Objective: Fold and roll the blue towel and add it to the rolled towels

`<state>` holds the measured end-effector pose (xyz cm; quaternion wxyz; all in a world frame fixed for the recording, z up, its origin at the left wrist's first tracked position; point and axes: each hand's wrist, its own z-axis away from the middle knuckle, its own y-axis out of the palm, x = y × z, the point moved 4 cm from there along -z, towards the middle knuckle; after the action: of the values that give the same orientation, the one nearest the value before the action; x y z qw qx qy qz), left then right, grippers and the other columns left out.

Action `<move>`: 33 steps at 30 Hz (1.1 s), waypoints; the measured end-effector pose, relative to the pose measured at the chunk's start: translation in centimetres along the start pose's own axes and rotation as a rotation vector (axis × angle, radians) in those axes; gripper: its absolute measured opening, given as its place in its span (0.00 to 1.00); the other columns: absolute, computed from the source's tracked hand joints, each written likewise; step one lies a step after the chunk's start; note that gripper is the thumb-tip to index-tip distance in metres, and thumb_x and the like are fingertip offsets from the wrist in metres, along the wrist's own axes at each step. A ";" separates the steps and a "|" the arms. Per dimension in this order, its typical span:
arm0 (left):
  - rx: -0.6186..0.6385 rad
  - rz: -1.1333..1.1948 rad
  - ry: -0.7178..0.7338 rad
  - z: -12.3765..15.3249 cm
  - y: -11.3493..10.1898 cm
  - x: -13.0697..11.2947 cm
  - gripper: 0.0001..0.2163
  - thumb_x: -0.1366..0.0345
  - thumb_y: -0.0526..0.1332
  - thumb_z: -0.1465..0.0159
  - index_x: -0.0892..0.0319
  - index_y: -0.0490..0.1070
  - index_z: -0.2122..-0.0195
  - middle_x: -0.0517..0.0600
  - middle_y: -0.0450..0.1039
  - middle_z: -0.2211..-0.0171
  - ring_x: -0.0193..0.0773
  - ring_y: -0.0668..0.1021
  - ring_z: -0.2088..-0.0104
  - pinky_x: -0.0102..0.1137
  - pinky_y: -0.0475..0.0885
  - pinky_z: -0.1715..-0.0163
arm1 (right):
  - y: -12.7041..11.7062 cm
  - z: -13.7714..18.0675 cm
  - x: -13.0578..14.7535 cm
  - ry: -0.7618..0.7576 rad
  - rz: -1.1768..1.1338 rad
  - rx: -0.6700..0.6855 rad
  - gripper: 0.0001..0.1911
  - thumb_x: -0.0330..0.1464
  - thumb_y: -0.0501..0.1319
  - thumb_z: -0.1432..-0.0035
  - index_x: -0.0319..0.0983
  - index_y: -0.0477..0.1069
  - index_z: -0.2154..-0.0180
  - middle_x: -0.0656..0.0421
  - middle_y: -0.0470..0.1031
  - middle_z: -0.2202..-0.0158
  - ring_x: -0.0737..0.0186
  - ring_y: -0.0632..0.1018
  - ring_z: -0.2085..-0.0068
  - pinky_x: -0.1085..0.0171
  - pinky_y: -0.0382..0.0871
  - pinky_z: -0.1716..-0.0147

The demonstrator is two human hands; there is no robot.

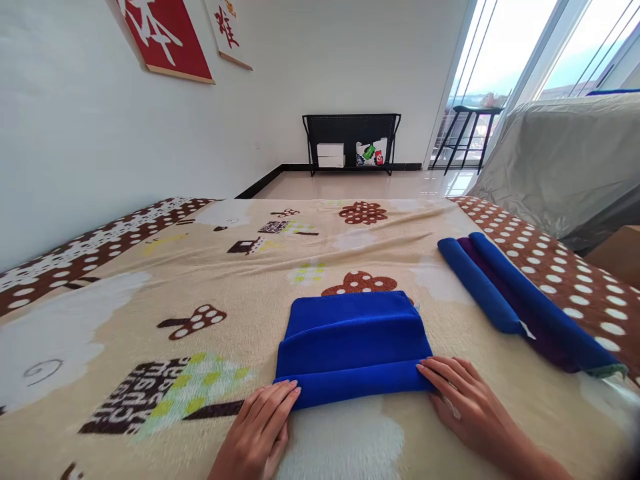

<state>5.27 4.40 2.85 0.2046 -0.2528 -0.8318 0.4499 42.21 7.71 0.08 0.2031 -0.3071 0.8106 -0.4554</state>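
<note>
While both hands lie flat and released on the bed (150,280), the left hand (260,430) and right hand (463,393) press the near corners of the folded blue towel (353,347) by the bed's near edge; rolled towels (520,300) lie toward its right edge.

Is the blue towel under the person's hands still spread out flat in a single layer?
No: the blue towel lies folded over itself, with both the left hand and right hand at its near rolled edge.
</note>
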 end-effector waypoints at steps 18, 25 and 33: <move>0.031 -0.034 -0.162 -2.0 -1.0 -1.0 0.20 0.78 0.50 0.42 0.60 0.69 0.51 0.51 0.76 0.65 0.42 0.77 0.64 0.39 0.68 0.56 | -1.6 -1.8 1.1 0.207 -0.250 0.159 0.16 0.23 0.51 0.38 0.40 0.69 0.51 0.58 0.76 0.62 0.59 0.76 0.60 0.53 0.68 0.53; 0.062 -0.080 0.003 -6.2 1.6 -6.3 0.24 0.78 0.50 0.40 0.64 0.68 0.42 0.54 0.76 0.47 0.43 0.76 0.47 0.38 0.65 0.44 | 0.4 -6.4 6.7 0.043 -0.078 -0.040 0.23 0.22 0.49 0.37 0.36 0.69 0.43 0.55 0.75 0.44 0.56 0.75 0.45 0.55 0.66 0.45; 0.169 -0.130 -0.082 -3.8 2.6 -2.3 0.24 0.56 0.53 0.29 0.58 0.59 0.34 0.50 0.69 0.38 0.39 0.71 0.40 0.36 0.63 0.42 | 1.7 -4.0 2.2 0.110 0.034 0.150 0.34 0.45 0.55 0.33 0.36 0.53 0.32 0.54 0.63 0.34 0.54 0.69 0.37 0.53 0.66 0.43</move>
<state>9.91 6.69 2.34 0.2199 -0.1616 -0.8132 0.5141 37.62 9.36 0.54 0.1884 -0.2517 0.7892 -0.5275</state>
